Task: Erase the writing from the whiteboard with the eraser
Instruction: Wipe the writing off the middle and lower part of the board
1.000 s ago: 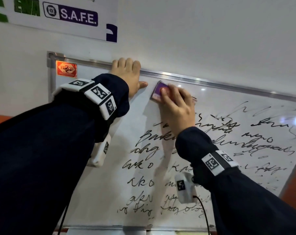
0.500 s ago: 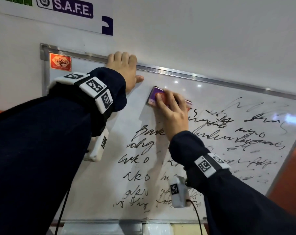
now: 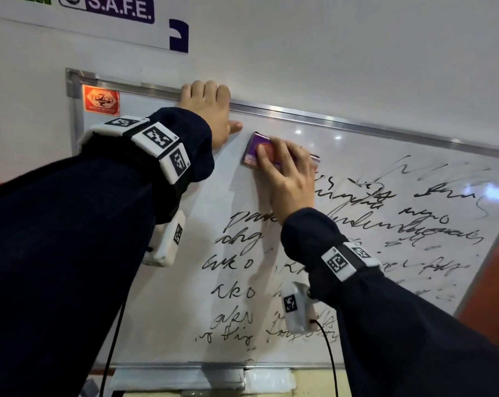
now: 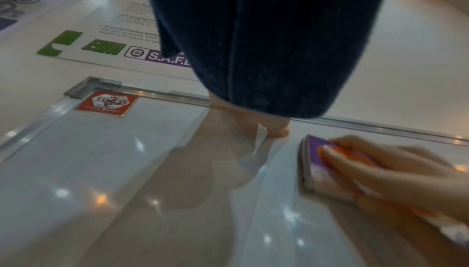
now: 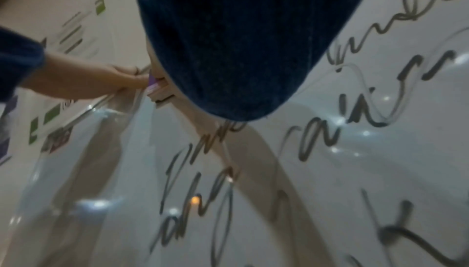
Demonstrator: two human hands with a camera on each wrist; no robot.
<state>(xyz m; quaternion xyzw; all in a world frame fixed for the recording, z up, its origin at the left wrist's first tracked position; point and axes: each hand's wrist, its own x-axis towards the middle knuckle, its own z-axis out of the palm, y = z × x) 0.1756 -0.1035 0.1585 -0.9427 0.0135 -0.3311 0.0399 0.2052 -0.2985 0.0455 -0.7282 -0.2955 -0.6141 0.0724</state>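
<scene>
A whiteboard (image 3: 162, 282) hangs on the wall, its right and lower parts covered in black handwriting (image 3: 380, 224). My right hand (image 3: 288, 179) grips a purple eraser (image 3: 255, 150) and holds it flat against the board just under the top frame; the eraser (image 4: 314, 163) shows clearly in the left wrist view, and only a sliver of the eraser (image 5: 154, 87) in the right wrist view. My left hand (image 3: 208, 110) lies flat on the board with its fingers curled over the top frame (image 3: 328, 120). The board's upper-left area is wiped white.
A red maker's sticker (image 3: 101, 100) sits in the board's top-left corner. A printed S.A.F.E. poster (image 3: 113, 8) hangs on the wall above. The board's tray edge (image 3: 185, 368) runs along the bottom. An orange wall band (image 3: 488, 287) shows at the right.
The eraser in my right hand has slid a little lower down the board from the top frame. My left hand has stayed on the top frame.
</scene>
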